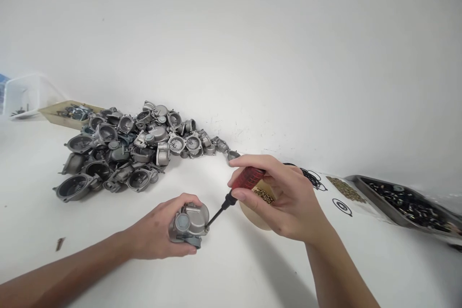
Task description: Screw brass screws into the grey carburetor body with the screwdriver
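Observation:
My left hand is wrapped round a grey metal carburetor bowl, a cast housing with a round cap on its near side. In my right hand is a screwdriver with a red handle and a dark shaft, gripped between thumb and fingers. Its tip meets the right edge of the housing, at a small lug. Whether a screw sits under the tip is too small to tell. Behind my right hand, partly covered by it, stands a yellowish tub holding small brass-coloured screws.
A large heap of similar castings lies at the left back. Beyond it are a yellow tray and a clear bin. At right lie black rubber rings, brass-coloured small parts and a metal tray of dark parts.

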